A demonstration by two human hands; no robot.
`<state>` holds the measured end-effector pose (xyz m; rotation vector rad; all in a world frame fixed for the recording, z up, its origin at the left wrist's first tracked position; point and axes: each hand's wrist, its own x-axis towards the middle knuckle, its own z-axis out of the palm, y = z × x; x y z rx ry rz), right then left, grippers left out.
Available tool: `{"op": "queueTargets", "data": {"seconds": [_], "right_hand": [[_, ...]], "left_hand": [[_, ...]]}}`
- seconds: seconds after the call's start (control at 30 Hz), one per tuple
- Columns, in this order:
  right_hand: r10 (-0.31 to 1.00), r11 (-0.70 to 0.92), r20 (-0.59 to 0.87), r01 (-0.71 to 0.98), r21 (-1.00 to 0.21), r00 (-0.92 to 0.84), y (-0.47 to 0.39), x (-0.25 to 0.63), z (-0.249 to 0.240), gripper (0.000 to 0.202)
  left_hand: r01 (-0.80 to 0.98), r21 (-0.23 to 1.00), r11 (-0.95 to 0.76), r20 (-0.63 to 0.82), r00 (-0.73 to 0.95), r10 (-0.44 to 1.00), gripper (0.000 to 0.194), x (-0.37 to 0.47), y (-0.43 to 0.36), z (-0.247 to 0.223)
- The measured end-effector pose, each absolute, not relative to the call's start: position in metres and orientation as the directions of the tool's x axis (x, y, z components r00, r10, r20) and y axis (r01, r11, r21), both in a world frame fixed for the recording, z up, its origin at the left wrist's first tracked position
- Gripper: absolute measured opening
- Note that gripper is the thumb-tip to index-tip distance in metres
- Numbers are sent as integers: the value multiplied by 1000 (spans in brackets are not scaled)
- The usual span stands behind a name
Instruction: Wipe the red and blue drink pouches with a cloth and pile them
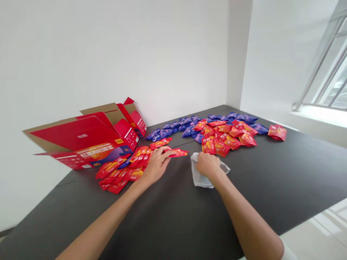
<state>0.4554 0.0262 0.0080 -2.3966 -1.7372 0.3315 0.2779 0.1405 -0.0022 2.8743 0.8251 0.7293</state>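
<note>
Over the worktop [168,220], our left hand [156,164] pinches a red packet [179,153], likely light and slick, by its left end, a sound hold; our right hand [208,164] clutches a limp white cloth [201,180].

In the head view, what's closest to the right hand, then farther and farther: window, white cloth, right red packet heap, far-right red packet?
1. White cloth: in the right hand.
2. Red packet heap: just beyond, slightly right.
3. Far-right red packet: past the heap's right side.
4. Window: farther right, beyond the table.
</note>
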Motion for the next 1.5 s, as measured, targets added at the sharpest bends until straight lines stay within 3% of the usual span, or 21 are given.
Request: {"op": "queueTargets", "data": {"seconds": [0.1,0.27,0.4,0.5,0.57,0.7,0.77,0.9,1.03,1.1,1.27,1.43,1.5], "right_hand": [[964,-267,-63,927,-262,260,25,461,12,34],[987,-161,-69,954,-254,148,24,428,3,33],[987,159,11,959,-236,-161,19,390,-14,30],[951,308,84,928,-211,-297,20,377,-23,30],[965,261,93,945,-199,-247,25,378,-26,28],[997,-20,76,986,-166,33,35,381,-29,26],[997,25,76,986,-165,-12,36,377,-29,27],[963,266,97,950,-165,-253,34,366,-30,32],[999,26,40,992,-122,-21,39,372,-30,27],[999,-9,39,992,-127,14,39,373,-29,26],[941,337,95,927,-168,-325,33,358,-27,28],[999,40,34,993,-113,-36,36,367,-26,27],[991,127,47,985,-119,-123,35,367,-26,25]], "left_hand": [[473,327,-818,331,753,568,23,232,97,-7],[511,496,-702,158,741,652,35,204,46,-25],[485,564,-668,217,694,687,23,205,41,-31],[456,596,-661,270,662,700,35,205,47,-34],[465,616,-636,272,632,726,40,202,51,-37],[525,669,-526,145,602,785,44,197,57,-42],[511,705,-492,118,600,791,47,198,58,-42],[383,798,-465,156,614,774,56,200,55,-39],[398,827,-398,90,605,792,76,199,54,-39],[412,824,-388,76,599,798,85,198,54,-40],[384,816,-432,145,588,796,100,198,55,-42],[377,836,-399,108,600,792,93,199,54,-41],[374,838,-398,109,600,793,94,200,53,-41]]}}
